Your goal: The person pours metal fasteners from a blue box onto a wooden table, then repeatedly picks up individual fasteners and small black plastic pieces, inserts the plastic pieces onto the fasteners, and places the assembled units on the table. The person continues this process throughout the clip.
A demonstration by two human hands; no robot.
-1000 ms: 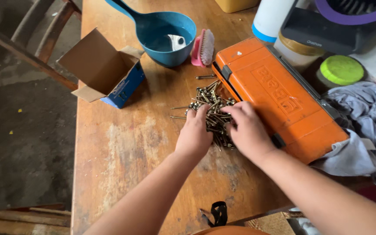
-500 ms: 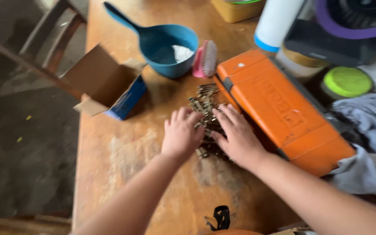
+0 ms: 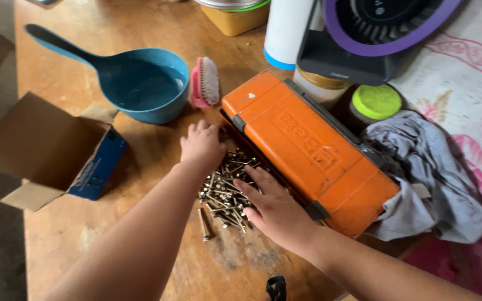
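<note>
A pile of brass-coloured screws [image 3: 223, 190] lies on the worn wooden table [image 3: 140, 234], against the side of an orange plastic tool case [image 3: 308, 150]. My left hand [image 3: 201, 146] rests fingers-down on the far end of the pile, close to the case's corner. My right hand [image 3: 273, 207] lies flat on the near end of the pile, fingers spread and pointing toward the left hand. The screws sit between the two hands. Neither hand is closed around anything.
An open blue cardboard box [image 3: 57, 150] lies on its side at the left table edge. Behind the hands are a blue scoop [image 3: 135, 83] and a pink scrub brush [image 3: 205, 82]. To the right: a grey cloth [image 3: 425, 178], a green-lidded jar [image 3: 375, 103], a white bottle [image 3: 285, 30].
The camera view swung right and closer. My left hand reached to the far end of the pile; my right hand drew to the near end, and the screws lie bunched tighter against the case.
</note>
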